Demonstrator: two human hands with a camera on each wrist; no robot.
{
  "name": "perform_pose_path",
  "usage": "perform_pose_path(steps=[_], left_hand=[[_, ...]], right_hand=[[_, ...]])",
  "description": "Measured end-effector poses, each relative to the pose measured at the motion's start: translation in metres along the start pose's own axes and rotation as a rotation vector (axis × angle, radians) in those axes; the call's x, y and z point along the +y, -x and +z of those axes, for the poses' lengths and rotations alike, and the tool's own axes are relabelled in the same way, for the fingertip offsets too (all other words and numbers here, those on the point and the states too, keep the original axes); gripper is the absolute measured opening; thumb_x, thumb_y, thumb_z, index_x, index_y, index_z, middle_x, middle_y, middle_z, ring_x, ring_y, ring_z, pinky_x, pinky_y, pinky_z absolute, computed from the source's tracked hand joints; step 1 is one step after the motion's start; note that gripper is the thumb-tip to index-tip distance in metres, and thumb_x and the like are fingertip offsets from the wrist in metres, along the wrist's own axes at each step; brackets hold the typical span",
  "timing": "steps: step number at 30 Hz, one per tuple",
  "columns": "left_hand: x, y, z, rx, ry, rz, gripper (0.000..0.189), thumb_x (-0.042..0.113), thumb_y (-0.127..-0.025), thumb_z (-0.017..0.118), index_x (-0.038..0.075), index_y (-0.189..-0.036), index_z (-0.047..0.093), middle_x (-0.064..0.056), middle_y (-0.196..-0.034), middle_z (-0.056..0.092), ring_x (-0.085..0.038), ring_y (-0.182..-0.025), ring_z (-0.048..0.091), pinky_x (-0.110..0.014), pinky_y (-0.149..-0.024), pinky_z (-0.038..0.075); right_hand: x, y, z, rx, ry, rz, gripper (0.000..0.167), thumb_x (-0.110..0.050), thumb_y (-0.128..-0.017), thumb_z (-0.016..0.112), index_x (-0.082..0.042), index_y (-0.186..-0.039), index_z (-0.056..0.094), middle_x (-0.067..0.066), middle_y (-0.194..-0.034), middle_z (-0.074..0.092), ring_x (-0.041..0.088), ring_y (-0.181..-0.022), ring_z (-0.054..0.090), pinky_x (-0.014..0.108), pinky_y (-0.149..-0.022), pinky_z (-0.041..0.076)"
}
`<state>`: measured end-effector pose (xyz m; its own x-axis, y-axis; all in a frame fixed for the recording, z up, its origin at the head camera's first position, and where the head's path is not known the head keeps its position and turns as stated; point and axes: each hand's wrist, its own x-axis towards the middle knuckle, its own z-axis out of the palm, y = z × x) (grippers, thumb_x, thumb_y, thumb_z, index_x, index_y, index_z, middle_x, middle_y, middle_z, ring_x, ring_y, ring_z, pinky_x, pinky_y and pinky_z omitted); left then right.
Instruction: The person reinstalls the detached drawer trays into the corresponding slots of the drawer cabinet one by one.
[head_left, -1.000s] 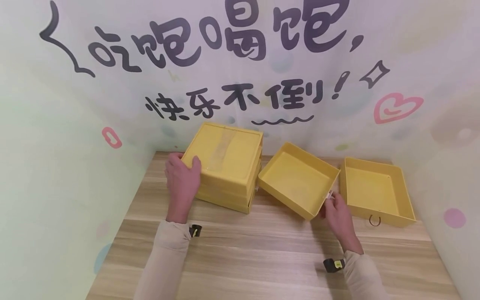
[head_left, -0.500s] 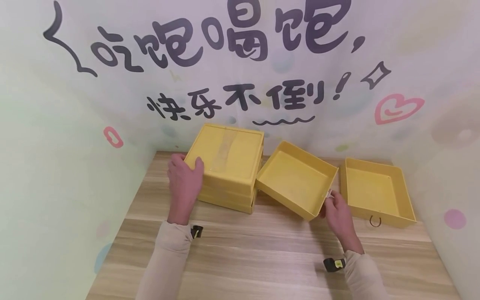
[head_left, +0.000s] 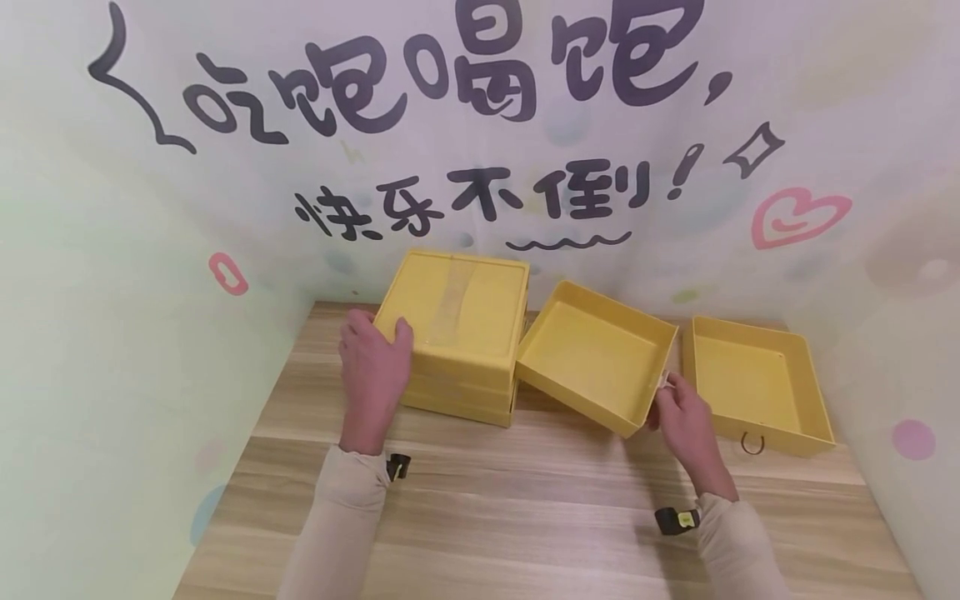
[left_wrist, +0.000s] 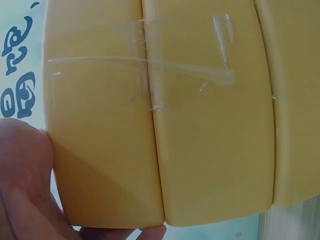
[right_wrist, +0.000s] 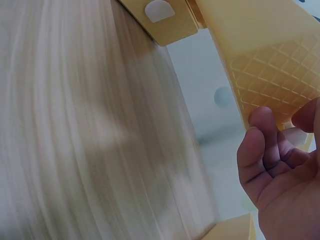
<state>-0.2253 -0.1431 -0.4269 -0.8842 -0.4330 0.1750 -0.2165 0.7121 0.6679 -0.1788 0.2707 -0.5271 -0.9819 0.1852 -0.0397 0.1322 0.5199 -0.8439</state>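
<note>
My left hand point(head_left: 375, 379) grips the near left corner of a yellow drawer cabinet point(head_left: 487, 312), thumb on top and fingers down its far left side. Clear tape point(left_wrist: 190, 67) crosses a seam between its stacked sections in the left wrist view. An open-topped yellow drawer point(head_left: 573, 398) sits at an angle just right of the cabinet, its left corner right at the cabinet's side. With curled fingers, my right hand point(head_left: 686, 425) holds this drawer by the pale knob point(right_wrist: 295, 136) on its waffle-patterned front. In the right wrist view the drawer is tilted above the table.
Another yellow drawer point(head_left: 813, 387) lies farther right on the wood-grain table point(head_left: 525, 517), with a thin dark ring handle point(head_left: 752, 443) at its front. A pale wall point(head_left: 420, 158) with dark lettering rises directly behind. Side walls bound the table left and right.
The cabinet and my left hand have shifted slightly right. My right hand has risen a little at the drawer's knob end; the drawer has moved only slightly.
</note>
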Motion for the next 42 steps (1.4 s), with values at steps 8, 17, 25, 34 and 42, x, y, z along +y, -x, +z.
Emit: perform_pose_path(steps=[8,17,25,34,42], left_hand=[[0.000,0.003,0.001,0.006,-0.011,0.010,0.051,0.047,-0.096,0.047,0.003,-0.120,0.040,-0.020,-0.106,0.047,-0.040,-0.092,0.049,-0.051,-0.072,0.045],[0.000,0.003,0.003,0.018,-0.003,0.025,0.049,0.046,-0.096,0.047,0.003,-0.120,0.040,-0.020,-0.104,0.047,-0.039,-0.090,0.049,-0.050,-0.072,0.044],[0.000,0.006,0.002,0.034,0.010,0.020,0.050,0.046,-0.094,0.051,0.004,-0.120,0.043,-0.018,-0.102,0.050,-0.039,-0.089,0.052,-0.050,-0.072,0.044],[0.001,0.008,0.001,0.025,-0.019,0.028,0.052,0.049,-0.094,0.049,0.006,-0.123,0.042,-0.017,-0.101,0.050,-0.039,-0.087,0.053,-0.050,-0.070,0.045],[0.001,0.009,0.001,0.015,-0.026,0.009,0.051,0.050,-0.094,0.048,0.007,-0.122,0.042,-0.017,-0.100,0.051,-0.038,-0.087,0.052,-0.049,-0.070,0.044]], right_hand=[[-0.004,0.000,-0.007,-0.011,0.002,0.011,0.048,-0.026,-0.105,0.035,-0.002,-0.144,0.049,0.002,-0.072,0.064,0.009,-0.062,0.059,0.026,-0.061,0.046],[0.000,0.001,-0.007,0.000,0.025,0.004,0.045,-0.026,-0.105,0.035,-0.003,-0.140,0.052,-0.003,-0.066,0.061,0.010,-0.061,0.059,0.026,-0.062,0.045],[0.001,0.004,-0.008,-0.002,0.013,-0.002,0.046,-0.026,-0.106,0.035,-0.003,-0.141,0.052,-0.001,-0.066,0.061,0.011,-0.061,0.058,0.026,-0.061,0.045],[0.007,0.004,-0.009,0.014,-0.012,0.019,0.048,-0.026,-0.105,0.036,0.000,-0.144,0.049,0.001,-0.069,0.062,0.013,-0.061,0.060,0.026,-0.059,0.047],[0.008,0.005,-0.008,0.018,-0.017,0.009,0.048,-0.025,-0.106,0.037,0.000,-0.145,0.048,0.007,-0.076,0.065,0.009,-0.061,0.059,0.026,-0.058,0.050]])
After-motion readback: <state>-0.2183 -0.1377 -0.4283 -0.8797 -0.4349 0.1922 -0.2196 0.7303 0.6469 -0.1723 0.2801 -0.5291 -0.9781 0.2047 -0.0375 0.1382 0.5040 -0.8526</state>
